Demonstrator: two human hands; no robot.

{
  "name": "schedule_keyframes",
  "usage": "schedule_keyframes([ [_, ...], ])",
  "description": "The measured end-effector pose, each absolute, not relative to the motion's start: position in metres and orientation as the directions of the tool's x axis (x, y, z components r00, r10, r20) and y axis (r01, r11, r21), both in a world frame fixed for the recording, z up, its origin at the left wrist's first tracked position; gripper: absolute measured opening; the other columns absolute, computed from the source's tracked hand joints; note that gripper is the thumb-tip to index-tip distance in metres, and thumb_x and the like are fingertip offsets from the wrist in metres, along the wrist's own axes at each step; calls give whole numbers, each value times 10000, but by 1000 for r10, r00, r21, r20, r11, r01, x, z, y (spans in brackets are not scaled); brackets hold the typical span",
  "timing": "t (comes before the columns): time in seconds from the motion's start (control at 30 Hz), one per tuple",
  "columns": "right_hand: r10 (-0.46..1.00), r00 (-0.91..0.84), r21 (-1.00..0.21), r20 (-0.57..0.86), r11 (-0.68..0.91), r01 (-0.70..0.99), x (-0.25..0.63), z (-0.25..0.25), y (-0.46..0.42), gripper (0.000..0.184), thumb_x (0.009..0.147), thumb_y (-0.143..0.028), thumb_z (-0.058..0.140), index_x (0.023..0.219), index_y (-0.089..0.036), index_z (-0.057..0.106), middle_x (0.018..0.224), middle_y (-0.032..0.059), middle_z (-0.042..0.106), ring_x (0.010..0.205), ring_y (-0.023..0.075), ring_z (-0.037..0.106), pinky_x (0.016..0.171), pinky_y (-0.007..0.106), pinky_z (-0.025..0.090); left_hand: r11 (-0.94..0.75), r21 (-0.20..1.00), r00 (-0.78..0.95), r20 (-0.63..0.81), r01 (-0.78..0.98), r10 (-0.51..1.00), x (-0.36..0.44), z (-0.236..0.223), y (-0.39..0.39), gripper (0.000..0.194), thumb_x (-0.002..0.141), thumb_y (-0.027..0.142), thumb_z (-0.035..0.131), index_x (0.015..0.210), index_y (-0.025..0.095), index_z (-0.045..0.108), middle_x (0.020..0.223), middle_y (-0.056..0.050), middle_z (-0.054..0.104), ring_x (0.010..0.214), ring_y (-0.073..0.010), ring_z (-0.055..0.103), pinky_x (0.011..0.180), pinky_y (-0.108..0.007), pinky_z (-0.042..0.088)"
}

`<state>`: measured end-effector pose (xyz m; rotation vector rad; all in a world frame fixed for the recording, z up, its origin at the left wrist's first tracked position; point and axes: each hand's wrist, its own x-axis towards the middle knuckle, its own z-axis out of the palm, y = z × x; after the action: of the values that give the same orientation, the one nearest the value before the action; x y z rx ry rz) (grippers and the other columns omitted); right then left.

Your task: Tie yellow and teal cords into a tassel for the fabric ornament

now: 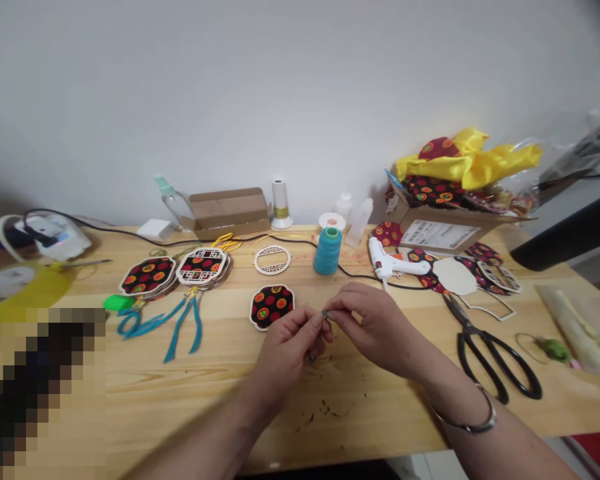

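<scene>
Over the middle of the wooden table, my left hand (291, 345) and my right hand (377, 328) meet with their fingertips pinched together. A tiny dark teal bit (325, 315) shows between them, too small to name. Just behind my left hand lies a patterned fabric panel (271, 305) with a pale scalloped border, partly covered by the fingers. A cone of teal thread (327, 252) stands upright behind my hands. Farther back on the left is a round wooden lattice frame (273, 260). My right wrist wears a metal bangle (473, 427).
Stacked ornaments (203, 268) with teal tassels (185, 327) lie left. To the right are a white glue gun (397, 265), large black-handled scissors (500, 357) and a fabric-filled carton (440, 230). A black cable (145, 238) crosses the back. Dark scraps (325, 408) dot the table's front.
</scene>
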<state>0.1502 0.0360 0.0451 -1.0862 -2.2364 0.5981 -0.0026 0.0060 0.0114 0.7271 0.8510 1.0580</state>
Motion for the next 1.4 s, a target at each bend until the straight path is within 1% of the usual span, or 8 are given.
schedule_keyframes([
  [0.27,829,-414,-552,377,560,618,159,45,43,137,817,-143,508,737,-175,615,691,34,607,692,154,542,624,273,400,374,808,265,-278,-455,923,-2,13,6,205,737,291,637,629,126,582,590,3,554,451,-44,340,457,-201,242],
  [0.37,836,-345,-555,427,544,630,167,49,48,123,811,-150,520,734,-183,610,687,32,611,667,154,548,604,273,407,338,840,229,-262,-424,938,-3,11,5,182,762,271,611,640,137,601,638,-16,600,510,-67,412,516,-206,316],
  [0.5,829,-273,-544,488,534,647,178,56,52,128,814,-147,517,737,-195,607,684,26,616,659,155,552,600,276,414,223,936,103,-203,-272,974,-5,9,6,166,784,258,585,678,154,658,975,-75,653,853,-153,557,811,-277,384],
  [0.6,807,-271,-518,525,555,651,183,60,52,128,820,-147,512,748,-198,604,691,27,618,665,159,547,614,286,414,59,991,-107,-72,-117,992,-6,10,8,107,772,239,601,818,193,686,1247,-58,531,1144,-198,453,959,-294,306],
  [0.77,756,-373,-433,538,628,647,181,61,48,139,837,-159,497,767,-200,610,689,29,605,678,162,528,640,306,386,-187,981,-308,160,-58,938,-5,17,6,295,801,206,571,1089,262,603,1390,-21,396,1249,-186,363,1010,-292,287],
  [1.0,652,-582,-343,486,755,559,164,57,40,182,842,-96,458,787,-187,606,741,24,637,724,154,505,715,331,347,20,946,68,2,-323,998,-3,12,1,278,868,284,477,1077,205,644,1125,-71,636,1111,-211,514,998,-348,324],
  [1.13,657,-582,-351,479,751,559,158,52,38,185,820,-81,470,748,-176,612,737,28,617,754,160,486,708,323,345,135,930,292,-31,-341,956,-3,9,1,274,862,292,492,1027,154,661,1001,-96,670,1002,-221,564,923,-361,378],
  [1.4,748,-486,-487,452,664,567,151,44,38,120,788,-98,537,724,-158,619,721,28,590,761,159,498,700,306,364,350,843,383,-190,-408,904,-1,10,3,225,859,277,490,759,131,629,623,-8,566,643,-144,593,680,-296,451],
])
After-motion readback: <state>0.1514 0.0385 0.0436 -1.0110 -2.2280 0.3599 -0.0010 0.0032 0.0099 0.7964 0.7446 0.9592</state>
